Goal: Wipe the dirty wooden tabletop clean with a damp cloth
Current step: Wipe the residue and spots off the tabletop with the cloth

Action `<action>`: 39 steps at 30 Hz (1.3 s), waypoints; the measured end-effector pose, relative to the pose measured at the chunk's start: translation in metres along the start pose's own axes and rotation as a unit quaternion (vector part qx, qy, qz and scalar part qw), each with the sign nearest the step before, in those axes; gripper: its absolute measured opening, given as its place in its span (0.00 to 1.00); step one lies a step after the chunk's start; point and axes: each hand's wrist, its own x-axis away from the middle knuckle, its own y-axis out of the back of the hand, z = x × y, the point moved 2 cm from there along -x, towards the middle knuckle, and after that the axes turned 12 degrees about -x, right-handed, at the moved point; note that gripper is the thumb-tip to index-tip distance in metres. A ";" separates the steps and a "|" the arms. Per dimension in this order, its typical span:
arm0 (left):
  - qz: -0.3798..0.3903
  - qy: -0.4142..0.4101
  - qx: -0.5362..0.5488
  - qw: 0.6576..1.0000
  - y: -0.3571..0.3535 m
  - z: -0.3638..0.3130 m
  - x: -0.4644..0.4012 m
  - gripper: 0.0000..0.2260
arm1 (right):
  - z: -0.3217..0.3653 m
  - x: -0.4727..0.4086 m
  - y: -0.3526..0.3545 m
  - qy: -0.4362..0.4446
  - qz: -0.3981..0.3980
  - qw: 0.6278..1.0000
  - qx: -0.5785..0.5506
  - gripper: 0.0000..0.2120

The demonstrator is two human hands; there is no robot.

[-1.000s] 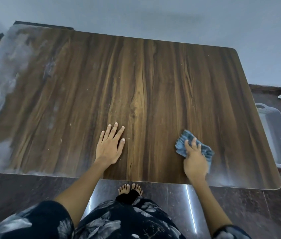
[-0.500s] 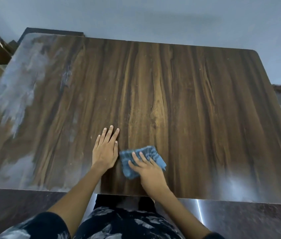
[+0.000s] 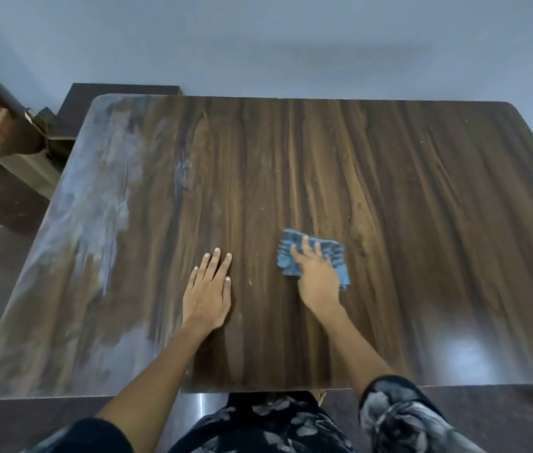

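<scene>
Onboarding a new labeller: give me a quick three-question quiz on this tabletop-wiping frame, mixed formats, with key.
1. True or false: the left hand lies flat on the tabletop, holding nothing.
2. Which part of the tabletop still shows the whitish smear? A) left side B) far right corner C) centre
3. Fill in: the right hand presses a blue ____ against the wood.

Key:
1. True
2. A
3. cloth
</scene>
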 end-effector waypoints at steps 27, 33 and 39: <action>0.029 0.009 0.078 0.996 0.022 -0.039 -0.110 0.21 | 0.001 -0.172 0.053 0.029 0.022 0.996 0.077 0.20; 0.024 0.037 0.126 0.991 0.027 -0.047 -0.143 0.21 | 0.039 -0.143 0.035 0.151 0.061 0.985 0.058 0.22; 0.035 0.048 0.129 0.990 0.023 -0.075 -0.138 0.23 | 0.000 -0.082 0.036 0.116 0.029 0.991 -0.051 0.19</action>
